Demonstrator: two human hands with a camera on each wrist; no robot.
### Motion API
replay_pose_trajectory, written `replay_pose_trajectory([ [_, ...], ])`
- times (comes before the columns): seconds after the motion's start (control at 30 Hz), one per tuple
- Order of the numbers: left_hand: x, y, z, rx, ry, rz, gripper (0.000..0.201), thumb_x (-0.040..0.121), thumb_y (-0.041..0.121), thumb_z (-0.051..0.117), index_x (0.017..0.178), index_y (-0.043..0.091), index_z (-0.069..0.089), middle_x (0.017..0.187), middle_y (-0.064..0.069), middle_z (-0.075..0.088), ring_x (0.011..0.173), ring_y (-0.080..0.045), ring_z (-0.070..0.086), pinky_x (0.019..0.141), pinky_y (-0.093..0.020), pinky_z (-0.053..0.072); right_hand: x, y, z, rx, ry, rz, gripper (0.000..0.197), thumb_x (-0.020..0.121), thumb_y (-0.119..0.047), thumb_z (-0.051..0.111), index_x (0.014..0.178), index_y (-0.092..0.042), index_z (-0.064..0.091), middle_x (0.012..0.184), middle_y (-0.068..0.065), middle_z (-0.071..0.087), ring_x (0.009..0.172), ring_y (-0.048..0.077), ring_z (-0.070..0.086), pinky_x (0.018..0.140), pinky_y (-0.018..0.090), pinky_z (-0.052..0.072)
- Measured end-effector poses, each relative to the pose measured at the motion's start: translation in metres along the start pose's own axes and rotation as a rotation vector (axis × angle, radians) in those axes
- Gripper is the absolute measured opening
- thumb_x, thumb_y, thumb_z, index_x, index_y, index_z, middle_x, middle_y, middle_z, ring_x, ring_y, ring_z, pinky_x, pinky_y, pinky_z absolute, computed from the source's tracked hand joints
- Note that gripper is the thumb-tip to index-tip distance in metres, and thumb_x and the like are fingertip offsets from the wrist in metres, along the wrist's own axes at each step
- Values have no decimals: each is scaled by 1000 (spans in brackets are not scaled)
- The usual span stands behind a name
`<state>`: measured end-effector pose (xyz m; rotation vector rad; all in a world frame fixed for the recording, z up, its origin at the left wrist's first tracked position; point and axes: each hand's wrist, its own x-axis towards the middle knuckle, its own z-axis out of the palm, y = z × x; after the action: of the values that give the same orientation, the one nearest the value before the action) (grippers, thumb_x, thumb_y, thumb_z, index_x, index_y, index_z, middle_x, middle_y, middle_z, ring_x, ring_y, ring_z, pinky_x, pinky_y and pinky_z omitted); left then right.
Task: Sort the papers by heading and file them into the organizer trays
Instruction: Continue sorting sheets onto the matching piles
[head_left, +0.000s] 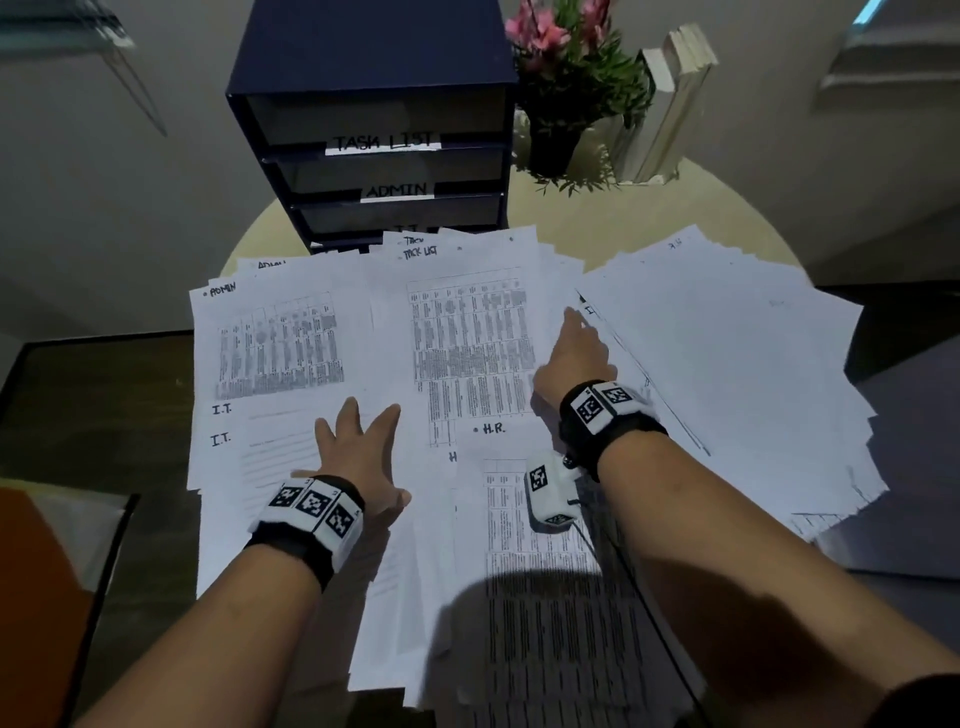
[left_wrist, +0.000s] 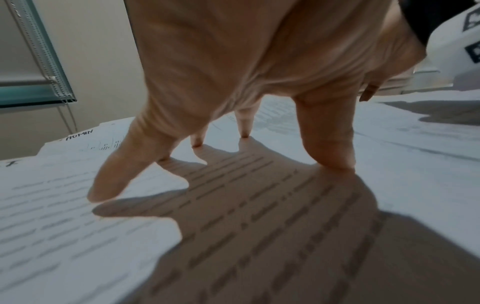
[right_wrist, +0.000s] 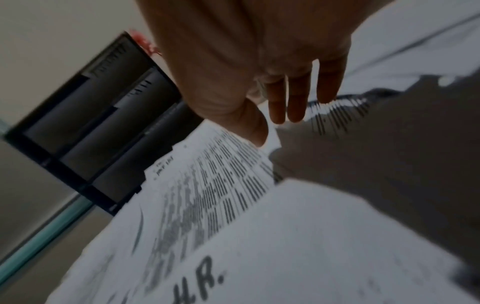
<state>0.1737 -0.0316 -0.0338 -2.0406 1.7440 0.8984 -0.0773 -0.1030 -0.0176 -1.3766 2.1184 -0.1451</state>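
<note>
Fingers (left_wrist: 330, 139) of the left hand (head_left: 358, 457) were spread wide, tips pressed on the I.T. sheets (head_left: 270, 447) at the near left of the surface (head_left: 623, 228), holding nothing; those of the right hand (head_left: 574, 353) were straight and close together, reaching to the edge of the face-down stack (head_left: 727, 364) on the right, whether touching or under a sheet cannot be told.
Papers: loose, overlapping, covering most of the surface. Headings legible: ADMIN sheets (head_left: 280, 338) far left; TASK LIST sheets (head_left: 467, 338) centre; H.R. sheets (head_left: 519, 519) near centre, between the two wrists. Long axes ran roughly from near edge to far edge.
Face-down stack lay just right of the right hand, the nearer hand for it by judgement.
Organizer (head_left: 374, 130): dark blue, at the far edge beyond the TASK LIST sheets. Trays labelled TASK LIST, ADMIN and I.T., top downward; a lower tray hidden by paper. Tray interiors dark, no sheets visible inside
</note>
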Motion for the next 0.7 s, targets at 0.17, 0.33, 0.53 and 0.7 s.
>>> replay_pose_trajectory([
  [0.17,-11,39,-18,29,209,63,89,83,41,71,152,44,13,163,4,-2,150,-28,-11,110,-73,4,-6,36,-41,-18,40,-65,48,93,-22,52,140,-26,48,143,8,40,133,30,35,106,45,38],
  [0.33,-28,111,-24,-239,254,339,76,87,30,70,151,22,32,155,-6,25,144,-25,27,115,-41,24,4,123,-95,-57,64,-22,39,93,-27,55,133,-25,56,134,7,51,130,31,40,105,44,41],
  [0.53,-30,210,10,-757,-51,246,55,92,20,66,142,10,46,127,-3,59,104,-15,59,76,-20,51,27,219,-140,-108,50,114,38,92,-28,54,129,-23,60,136,11,52,125,33,49,105,42,44],
  [0.7,-12,279,38,-1073,-177,30,20,76,14,74,92,9,63,98,-14,67,91,-25,64,98,-46,50,34,258,-139,-250,-30,-95,55,93,-31,56,145,-18,42,155,12,29,140,32,31,114,44,31],
])
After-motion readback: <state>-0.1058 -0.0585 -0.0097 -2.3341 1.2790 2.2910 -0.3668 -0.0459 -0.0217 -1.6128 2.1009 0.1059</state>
